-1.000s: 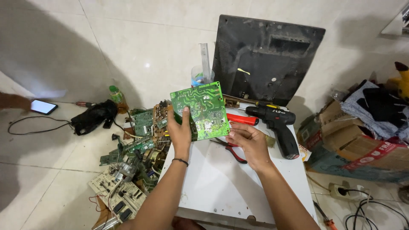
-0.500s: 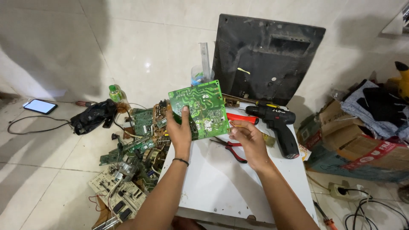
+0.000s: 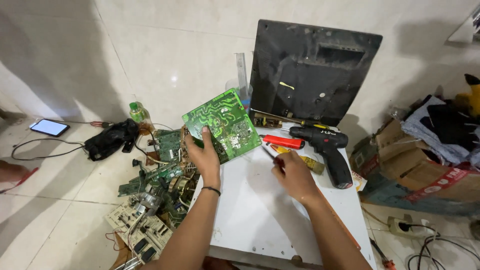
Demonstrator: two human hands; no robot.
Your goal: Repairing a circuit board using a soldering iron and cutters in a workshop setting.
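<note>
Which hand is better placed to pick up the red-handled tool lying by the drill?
Right. The right hand rests on the white panel close to the red-handled tool and black drill, apparently free. The left hand is occupied gripping the green circuit board.

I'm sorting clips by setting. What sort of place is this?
Probably an informal electronics repair or scrap spot on a tiled floor: the left hand holds a green circuit board, more boards lie heaped, and a cordless drill sits nearby.

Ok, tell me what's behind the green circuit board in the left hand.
Behind the green circuit board, held by the left hand, a clear plastic container and the black panel against the wall show. The container's lower part and the tabletop there are covered.
</note>
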